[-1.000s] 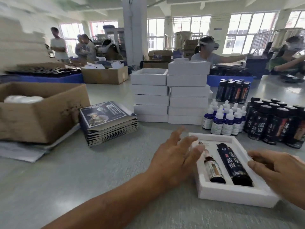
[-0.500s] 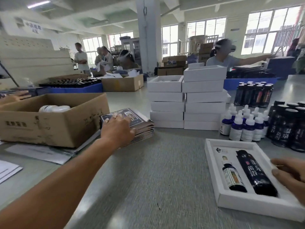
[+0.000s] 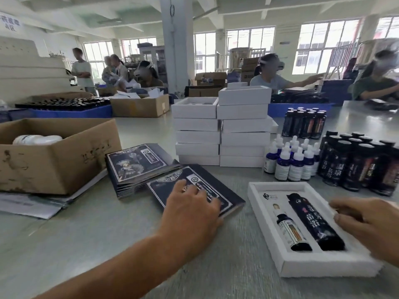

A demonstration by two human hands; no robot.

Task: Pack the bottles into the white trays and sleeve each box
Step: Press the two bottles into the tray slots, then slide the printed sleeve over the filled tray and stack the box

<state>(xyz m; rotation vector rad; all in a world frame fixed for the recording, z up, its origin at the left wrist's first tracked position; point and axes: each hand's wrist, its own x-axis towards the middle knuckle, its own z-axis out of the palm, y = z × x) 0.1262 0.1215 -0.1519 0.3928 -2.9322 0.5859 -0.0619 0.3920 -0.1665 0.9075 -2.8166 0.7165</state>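
The room is big and bright; a thick white pillar (image 3: 176,44) stands in the middle; tall windows (image 3: 234,50) line the far wall and let in daylight; the ceiling (image 3: 248,9) is white with beams; a long grey table (image 3: 108,244) fills the near part; people (image 3: 83,71) stand or sit at its far edge, blurred; a brown cardboard box (image 3: 58,156) sits near the left edge.

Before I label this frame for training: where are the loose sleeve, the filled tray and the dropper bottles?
Sleeve (image 3: 231,196): head view, bare right part of its printed face.
Tray (image 3: 264,231): head view, left rim.
Dropper bottles (image 3: 296,167): head view, label of a front bottle.
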